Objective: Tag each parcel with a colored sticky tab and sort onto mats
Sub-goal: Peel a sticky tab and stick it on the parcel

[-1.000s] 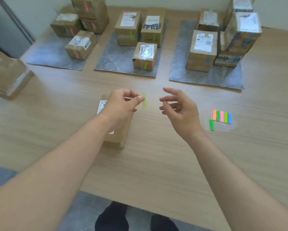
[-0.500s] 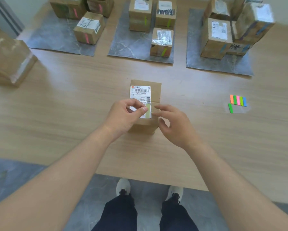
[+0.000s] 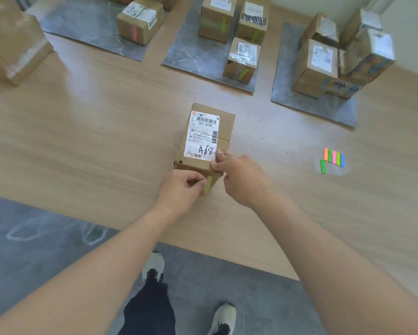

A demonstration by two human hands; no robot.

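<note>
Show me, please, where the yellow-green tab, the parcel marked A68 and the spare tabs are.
yellow-green tab (image 3: 209, 184): head view, middle of the strip.
parcel marked A68 (image 3: 225, 128): head view, bare cardboard right of its label.
spare tabs (image 3: 334, 157): head view, the pink tab in the row.

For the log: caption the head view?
Left hand sticks a green tab on the near side of the parcel; right hand grips its top edge.
</note>
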